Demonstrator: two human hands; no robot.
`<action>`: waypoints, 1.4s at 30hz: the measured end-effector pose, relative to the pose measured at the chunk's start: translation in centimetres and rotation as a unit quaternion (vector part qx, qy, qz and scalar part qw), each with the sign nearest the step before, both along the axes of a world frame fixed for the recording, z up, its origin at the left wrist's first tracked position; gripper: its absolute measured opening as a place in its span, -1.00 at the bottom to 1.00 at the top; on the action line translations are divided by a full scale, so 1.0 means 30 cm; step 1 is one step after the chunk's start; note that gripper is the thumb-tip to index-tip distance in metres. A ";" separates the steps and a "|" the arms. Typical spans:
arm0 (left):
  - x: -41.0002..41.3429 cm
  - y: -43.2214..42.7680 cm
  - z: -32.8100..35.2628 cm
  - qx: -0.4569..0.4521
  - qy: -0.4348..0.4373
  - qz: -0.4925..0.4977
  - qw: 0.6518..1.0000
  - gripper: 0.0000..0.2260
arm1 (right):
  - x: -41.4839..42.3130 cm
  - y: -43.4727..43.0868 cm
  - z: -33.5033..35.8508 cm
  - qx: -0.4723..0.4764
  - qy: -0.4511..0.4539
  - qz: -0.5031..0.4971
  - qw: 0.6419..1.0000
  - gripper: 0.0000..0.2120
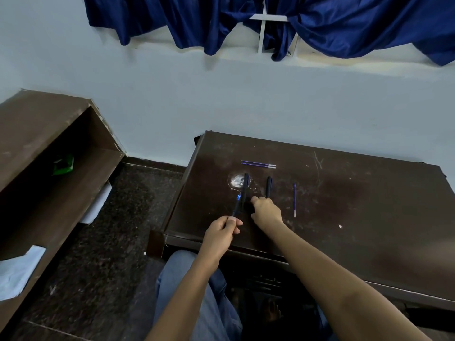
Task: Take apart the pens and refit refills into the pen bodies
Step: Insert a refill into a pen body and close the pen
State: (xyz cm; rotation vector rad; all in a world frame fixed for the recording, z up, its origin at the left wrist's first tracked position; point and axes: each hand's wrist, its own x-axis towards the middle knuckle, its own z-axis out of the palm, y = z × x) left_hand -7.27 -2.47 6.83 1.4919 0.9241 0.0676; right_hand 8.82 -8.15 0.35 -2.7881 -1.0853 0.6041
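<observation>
Left hand (221, 233) is pinching a pen (235, 205), right hand (266, 211) is reaching a black pen body (268, 186) (hold unclear), needing straight alignment.

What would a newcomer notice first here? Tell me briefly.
Over the dark brown wooden table, the left hand pinches a slim dark pen with a blue section, while the right hand reaches the near end of a black pen barrel. Beyond them two thin blue refills lie side by side, and deep blue curtains hang along the top.
</observation>
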 end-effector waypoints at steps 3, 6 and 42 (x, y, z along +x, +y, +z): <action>-0.005 0.002 0.001 0.004 0.004 -0.001 1.000 -0.76 | -0.020 -0.007 -0.019 0.011 -0.012 -0.007 1.000 -0.73; -0.017 0.002 0.010 0.007 0.004 -0.007 1.000 -0.76 | -0.023 -0.029 -0.024 0.154 0.047 -0.097 0.982 -0.79; -0.067 -0.129 0.161 0.168 -0.008 -0.014 0.986 -0.76 | -0.231 -0.167 0.340 0.392 0.276 -0.090 0.873 -0.90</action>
